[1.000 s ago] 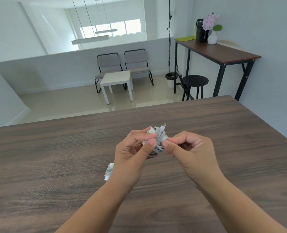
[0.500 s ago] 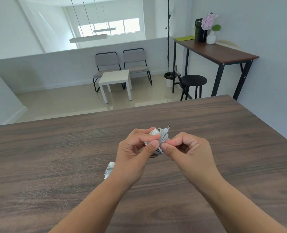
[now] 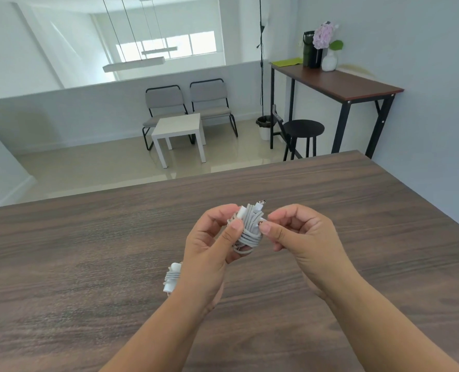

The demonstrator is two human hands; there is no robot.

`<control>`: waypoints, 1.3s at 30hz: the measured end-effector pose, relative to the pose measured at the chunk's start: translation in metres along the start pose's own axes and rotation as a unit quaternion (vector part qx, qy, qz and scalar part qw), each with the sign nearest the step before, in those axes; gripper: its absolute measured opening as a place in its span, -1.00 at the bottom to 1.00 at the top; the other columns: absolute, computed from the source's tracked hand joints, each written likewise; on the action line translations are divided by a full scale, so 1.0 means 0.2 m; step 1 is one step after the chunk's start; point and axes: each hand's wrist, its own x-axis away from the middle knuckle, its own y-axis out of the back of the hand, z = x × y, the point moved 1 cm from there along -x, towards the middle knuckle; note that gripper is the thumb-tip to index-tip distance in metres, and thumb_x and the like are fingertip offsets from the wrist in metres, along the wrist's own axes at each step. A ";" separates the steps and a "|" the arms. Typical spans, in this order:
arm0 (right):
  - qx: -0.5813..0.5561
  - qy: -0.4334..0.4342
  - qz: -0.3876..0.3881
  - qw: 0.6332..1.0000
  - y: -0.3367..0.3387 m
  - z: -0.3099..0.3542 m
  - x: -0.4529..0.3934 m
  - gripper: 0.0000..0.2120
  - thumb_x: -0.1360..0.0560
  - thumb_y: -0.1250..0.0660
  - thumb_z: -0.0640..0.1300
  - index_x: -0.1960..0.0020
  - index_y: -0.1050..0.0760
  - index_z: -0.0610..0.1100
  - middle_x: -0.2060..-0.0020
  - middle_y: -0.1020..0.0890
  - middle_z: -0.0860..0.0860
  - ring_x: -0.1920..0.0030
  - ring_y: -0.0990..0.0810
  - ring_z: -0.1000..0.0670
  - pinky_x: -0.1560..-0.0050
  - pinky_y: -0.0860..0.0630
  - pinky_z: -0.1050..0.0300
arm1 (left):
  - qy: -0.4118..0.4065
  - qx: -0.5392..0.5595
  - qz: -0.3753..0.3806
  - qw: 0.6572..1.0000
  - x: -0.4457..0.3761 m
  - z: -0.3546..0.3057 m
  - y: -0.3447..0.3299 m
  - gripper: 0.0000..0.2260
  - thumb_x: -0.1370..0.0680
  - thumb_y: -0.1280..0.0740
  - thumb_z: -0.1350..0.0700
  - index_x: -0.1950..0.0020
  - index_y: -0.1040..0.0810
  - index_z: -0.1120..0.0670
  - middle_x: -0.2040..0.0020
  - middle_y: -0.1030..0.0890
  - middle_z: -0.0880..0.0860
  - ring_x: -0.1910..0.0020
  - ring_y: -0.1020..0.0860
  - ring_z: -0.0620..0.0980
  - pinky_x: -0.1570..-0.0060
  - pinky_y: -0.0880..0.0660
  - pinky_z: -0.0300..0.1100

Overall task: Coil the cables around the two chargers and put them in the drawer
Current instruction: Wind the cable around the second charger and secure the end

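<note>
My left hand (image 3: 209, 245) grips a white charger (image 3: 248, 226) wrapped in its grey-white cable, held above the dark wooden table (image 3: 88, 264). The cable's plug tip sticks up at the top of the bundle. My right hand (image 3: 301, 232) has its thumb and curled fingers at the bundle's right side, touching the cable. A second white charger (image 3: 172, 276) with its cable coiled round it lies on the table, partly hidden behind my left wrist. No drawer is in view.
Beyond the table's far edge the floor drops to a lower room with a small white table (image 3: 180, 130), two grey chairs, a black stool (image 3: 303, 128) and a tall side table (image 3: 338, 81) holding a flower vase.
The hands and the wrapped charger stay in nearly the same place. My right fingers have loosened a little at the side of the bundle, and the plug tip now stands free on top.
</note>
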 end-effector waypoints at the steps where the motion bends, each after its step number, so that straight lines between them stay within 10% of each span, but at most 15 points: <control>1: 0.006 -0.005 0.007 1.000 0.00 0.00 -0.01 -0.79 -0.20 -0.52 -0.21 0.20 -0.58 -0.19 0.35 -0.63 -0.06 0.36 -0.53 0.05 0.40 -0.50 0.22 | 0.006 -0.001 -0.002 1.000 0.00 0.00 0.00 -0.85 -0.41 -0.39 0.12 0.04 -0.65 0.00 0.05 -0.67 0.08 0.18 -0.63 -0.02 0.31 -0.56 -0.21; 11: 0.078 -0.020 0.105 0.991 0.05 0.01 -0.06 -0.76 -0.28 -0.54 -0.23 0.10 -0.57 -0.14 0.32 -0.49 -0.17 0.35 -0.43 -0.09 0.36 -0.45 0.09 | 0.019 -0.036 0.012 0.999 -0.01 -0.01 0.01 -0.84 -0.39 -0.46 0.09 0.03 -0.68 -0.05 0.02 -0.69 0.07 0.14 -0.64 0.00 0.24 -0.57 -0.15; 22: 0.355 0.229 0.126 0.898 0.09 0.06 -0.04 -0.81 -0.35 -0.49 -0.01 0.07 -0.66 -0.04 0.18 -0.60 0.08 0.19 -0.58 0.01 0.17 -0.55 0.13 | 0.027 -0.023 0.000 0.999 -0.01 -0.01 -0.02 -0.88 -0.41 -0.44 0.06 0.07 -0.68 -0.03 0.08 -0.70 0.03 0.18 -0.63 -0.07 0.25 -0.57 -0.20; 31: 0.125 0.085 0.008 0.988 0.01 0.02 0.01 -0.76 -0.20 -0.57 -0.15 0.16 -0.67 -0.15 0.25 -0.72 -0.03 0.23 -0.68 0.03 0.17 -0.59 0.25 | -0.031 0.016 -0.012 0.999 -0.03 -0.01 -0.02 -0.79 -0.34 -0.47 0.26 0.09 -0.65 0.02 0.01 -0.68 0.05 0.11 -0.67 0.01 0.21 -0.58 -0.15; 39: -0.036 -0.047 -0.007 0.998 -0.07 -0.01 0.06 -0.69 -0.19 -0.56 -0.19 0.08 -0.68 -0.21 0.09 -0.60 -0.41 0.13 -0.53 -0.09 -0.01 -0.48 0.06 | -0.104 0.018 -0.022 0.994 -0.04 0.00 0.02 -0.69 -0.27 -0.53 0.24 0.04 -0.58 0.09 -0.18 -0.63 0.11 -0.07 -0.64 0.12 0.09 -0.58 -0.09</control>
